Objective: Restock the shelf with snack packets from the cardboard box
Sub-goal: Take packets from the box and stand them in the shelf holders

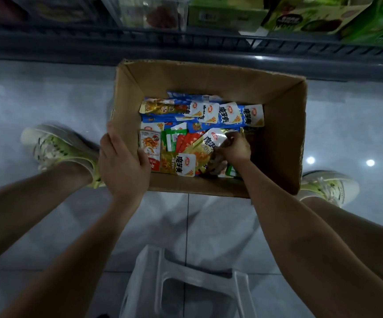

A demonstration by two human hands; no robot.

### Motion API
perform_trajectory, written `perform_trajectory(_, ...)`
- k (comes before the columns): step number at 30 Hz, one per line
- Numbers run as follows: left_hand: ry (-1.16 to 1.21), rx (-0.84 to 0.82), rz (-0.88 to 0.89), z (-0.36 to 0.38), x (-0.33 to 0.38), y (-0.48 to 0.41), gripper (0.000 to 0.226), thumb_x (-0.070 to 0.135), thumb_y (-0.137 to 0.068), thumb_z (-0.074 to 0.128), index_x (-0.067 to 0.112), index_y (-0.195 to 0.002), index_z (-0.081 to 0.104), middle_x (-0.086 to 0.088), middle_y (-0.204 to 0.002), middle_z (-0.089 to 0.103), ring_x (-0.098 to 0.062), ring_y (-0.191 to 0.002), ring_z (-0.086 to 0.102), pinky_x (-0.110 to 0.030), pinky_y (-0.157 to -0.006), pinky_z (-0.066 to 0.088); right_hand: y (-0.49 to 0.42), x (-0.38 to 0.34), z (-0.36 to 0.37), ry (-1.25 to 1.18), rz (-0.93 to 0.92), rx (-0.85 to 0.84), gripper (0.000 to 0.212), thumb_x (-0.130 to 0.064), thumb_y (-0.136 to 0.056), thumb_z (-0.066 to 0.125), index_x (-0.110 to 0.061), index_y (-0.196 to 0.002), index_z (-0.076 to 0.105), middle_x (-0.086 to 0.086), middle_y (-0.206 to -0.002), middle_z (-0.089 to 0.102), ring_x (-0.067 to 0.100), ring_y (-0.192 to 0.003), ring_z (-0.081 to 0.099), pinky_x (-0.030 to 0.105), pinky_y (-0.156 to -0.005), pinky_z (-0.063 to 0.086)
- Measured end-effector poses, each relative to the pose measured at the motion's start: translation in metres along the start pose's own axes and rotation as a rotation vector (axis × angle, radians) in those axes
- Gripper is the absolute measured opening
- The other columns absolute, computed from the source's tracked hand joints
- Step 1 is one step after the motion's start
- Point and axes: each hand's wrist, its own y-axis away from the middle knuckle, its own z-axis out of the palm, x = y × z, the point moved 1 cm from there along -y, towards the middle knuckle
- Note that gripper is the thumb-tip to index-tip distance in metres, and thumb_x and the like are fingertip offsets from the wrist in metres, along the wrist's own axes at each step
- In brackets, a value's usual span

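Pinching gold snack packet [210,143], right fingers [230,137] inside cardboard box [282,138]; left fingers [111,134] clamped on rim.

Left grip [121,161] clasps, right grip [231,146] pinches (both arms outstretched).

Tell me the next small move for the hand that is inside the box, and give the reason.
Probably lift the right hand straight up out of the cardboard box. Its fingers curl round a gold and white snack packet, the left hand grips the box's near left wall, and the shelf lies just beyond.
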Motion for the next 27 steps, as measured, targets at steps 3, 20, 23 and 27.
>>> perform_trajectory(3,-0.01,0.001,0.016,-0.001,0.0,-0.001,0.074,0.02,-0.081,0.059,-0.007,-0.143,0.028,-0.03,-0.125,0.047,-0.043,-0.109,0.051,-0.048,-0.086,0.045,0.004,0.0,0.0,0.057,0.008,-0.022,0.032,-0.025,-0.086,0.067,-0.015,-0.116,0.06,0.004,-0.108,0.062,0.023,-0.106,0.058,0.029,-0.078,0.044)
perform_trajectory(20,0.227,-0.266,0.409,-0.041,0.055,-0.004,0.054,0.048,-0.09,0.055,0.011,-0.129,0.054,-0.008,-0.118,0.062,-0.026,-0.107,0.058,-0.035,-0.088,0.044,0.088,-0.051,-0.081,-0.903,-0.157,-0.476,0.017,0.001,-0.083,0.067,-0.01,-0.096,0.063,0.003,-0.079,0.073,0.014,-0.07,0.069,0.02,-0.058,0.057)
perform_trajectory(23,0.267,-0.374,0.332,-0.04,0.056,-0.008,0.037,0.037,-0.091,0.059,0.015,-0.121,0.058,0.005,-0.099,0.065,-0.013,-0.083,0.062,-0.021,-0.07,0.047,0.096,-0.062,-0.074,-0.919,-0.165,-0.558,0.015,0.002,-0.082,0.066,-0.01,-0.092,0.063,0.002,-0.08,0.073,0.014,-0.072,0.07,0.021,-0.062,0.058)
perform_trajectory(27,0.39,-0.195,0.225,-0.048,0.035,-0.013,0.025,0.021,-0.091,0.063,0.008,-0.111,0.064,0.009,-0.085,0.058,-0.008,-0.066,0.055,-0.01,-0.054,0.035,0.088,-0.062,-0.056,-0.876,-0.118,-0.525,0.027,0.004,-0.085,0.062,-0.01,-0.107,0.062,0.003,-0.1,0.07,0.018,-0.094,0.068,0.026,-0.075,0.058)
